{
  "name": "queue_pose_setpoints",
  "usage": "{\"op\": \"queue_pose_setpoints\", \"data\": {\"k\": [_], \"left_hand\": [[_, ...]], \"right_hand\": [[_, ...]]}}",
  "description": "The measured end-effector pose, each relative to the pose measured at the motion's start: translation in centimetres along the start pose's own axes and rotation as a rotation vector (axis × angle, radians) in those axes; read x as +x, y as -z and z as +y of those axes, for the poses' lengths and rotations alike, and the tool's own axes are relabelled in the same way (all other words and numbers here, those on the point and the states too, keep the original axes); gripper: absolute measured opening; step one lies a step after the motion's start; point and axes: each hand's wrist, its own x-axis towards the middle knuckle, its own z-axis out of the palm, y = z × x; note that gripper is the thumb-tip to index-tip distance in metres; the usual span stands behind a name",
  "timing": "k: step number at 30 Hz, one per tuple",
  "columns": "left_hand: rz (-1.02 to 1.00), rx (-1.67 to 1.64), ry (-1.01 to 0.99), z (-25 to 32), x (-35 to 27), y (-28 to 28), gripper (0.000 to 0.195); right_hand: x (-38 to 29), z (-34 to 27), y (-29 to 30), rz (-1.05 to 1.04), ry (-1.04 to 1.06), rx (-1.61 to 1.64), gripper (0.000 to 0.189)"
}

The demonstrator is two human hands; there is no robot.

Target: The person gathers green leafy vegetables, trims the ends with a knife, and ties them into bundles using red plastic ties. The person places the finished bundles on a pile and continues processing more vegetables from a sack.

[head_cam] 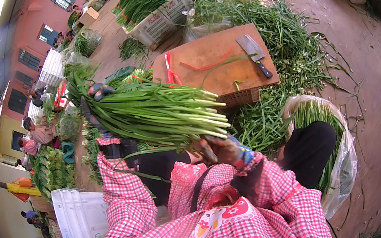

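A large bunch of long green leafy stalks with pale ends, like garlic chives (162, 110), lies across both my hands above my lap. My left hand (95, 104), in a dark glove, grips the leafy end. My right hand (221, 149), in a worn glove with a blue patterned cuff, holds the pale stem end from below. Beyond the bunch is a wooden cutting board (207, 58) on a crate. On the board lie a cleaver (252, 49) with a black handle, red ties (172, 69) and a loose red strip (208, 67).
A white plastic crate (161, 21) holds tied green bunches. Cut leaves (284, 44) heap around the board. An open plastic bag of stalks (346, 162) stands by my right knee. White crates (77, 217) stand at lower left; other people sit farther left among bundles.
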Motion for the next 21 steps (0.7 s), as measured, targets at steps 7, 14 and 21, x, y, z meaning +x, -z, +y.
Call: {"op": "queue_pose_setpoints", "data": {"k": [7,14,21], "left_hand": [[-0.175,0.056,0.163,2.6,0.4,-1.1,0.019],[-0.372,0.072,0.250,3.6,0.3,-1.4,0.021],[-0.318,-0.040,0.211,2.1,-0.5,-2.2,0.017]], "right_hand": [[-5.3,-8.4,0.9,0.224,-0.637,-1.186,0.027],[-5.8,-10.8,-0.5,0.410,-0.474,-2.084,0.047],[1.3,-9.4,-4.8,0.311,0.156,-0.776,0.049]]}}
